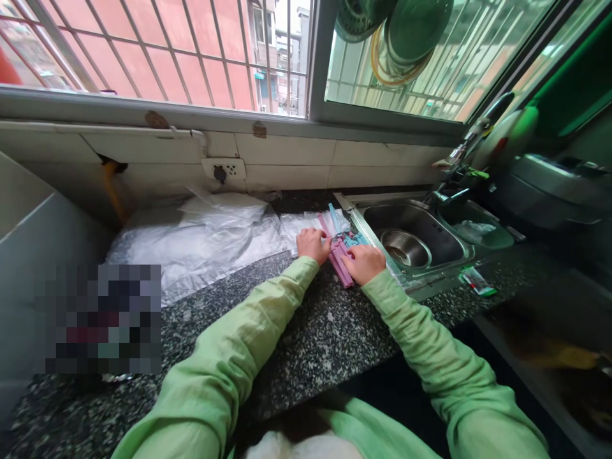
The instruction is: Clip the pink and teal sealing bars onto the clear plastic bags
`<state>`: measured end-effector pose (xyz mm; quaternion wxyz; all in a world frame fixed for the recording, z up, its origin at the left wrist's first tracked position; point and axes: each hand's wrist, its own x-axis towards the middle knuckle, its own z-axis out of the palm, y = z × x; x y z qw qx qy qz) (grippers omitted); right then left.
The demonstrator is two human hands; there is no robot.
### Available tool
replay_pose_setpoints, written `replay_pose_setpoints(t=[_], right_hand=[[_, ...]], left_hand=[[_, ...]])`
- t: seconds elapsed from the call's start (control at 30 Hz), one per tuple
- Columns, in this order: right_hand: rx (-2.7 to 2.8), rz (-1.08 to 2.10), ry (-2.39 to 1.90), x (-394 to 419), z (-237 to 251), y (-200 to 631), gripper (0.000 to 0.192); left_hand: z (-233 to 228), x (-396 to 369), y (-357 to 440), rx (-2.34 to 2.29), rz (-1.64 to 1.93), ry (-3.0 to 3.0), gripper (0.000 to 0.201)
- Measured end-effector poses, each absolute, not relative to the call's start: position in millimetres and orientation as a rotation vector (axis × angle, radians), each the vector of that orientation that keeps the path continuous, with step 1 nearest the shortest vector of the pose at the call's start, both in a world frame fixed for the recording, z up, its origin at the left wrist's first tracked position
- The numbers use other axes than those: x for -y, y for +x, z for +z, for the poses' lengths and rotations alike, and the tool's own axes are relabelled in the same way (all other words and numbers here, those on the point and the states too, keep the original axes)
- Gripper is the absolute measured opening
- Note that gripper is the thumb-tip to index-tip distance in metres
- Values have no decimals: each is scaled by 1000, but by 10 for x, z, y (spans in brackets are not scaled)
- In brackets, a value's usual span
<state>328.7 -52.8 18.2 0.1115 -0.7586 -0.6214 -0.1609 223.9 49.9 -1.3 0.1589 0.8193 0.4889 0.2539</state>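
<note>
On the counter lie several long pink plastic clips [341,264], grouped side by side, which look like bag sealing clips. Light blue clips [354,240] lie just beyond and to their right. My right hand [367,262] has its fingers curled against the right side of the pink clips. Close by on the left, my left hand [312,245] is closed, thumb and fingertips together at the pink pieces; what is between them is hidden. A small clear plastic bag [335,221] lies behind the hands, with a blue strip on it.
Clear plastic bags [224,223] spread over the speckled counter [306,331] at the left. A steel sink [406,236] with a faucet [471,143] is at the right, a small packet [478,282] at its front edge. A wall socket [224,171] sits behind.
</note>
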Motion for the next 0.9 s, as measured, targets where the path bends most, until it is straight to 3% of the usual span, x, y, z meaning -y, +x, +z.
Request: replay_pose_setpoints(t=[0.17, 0.33, 0.9], right_hand=[[1900, -341, -2431, 0, 405, 3229, 30], [1983, -329, -2457, -356, 309, 3175, 33], [1913, -181, -2518, -532, 192, 3201, 27]], left_hand=[[179, -1008, 2299, -1523, 607, 2345, 32], [173, -1340, 2412, -1578, 519, 2342, 39], [-24, -1502, 2683, -1639, 474, 2317, 35]])
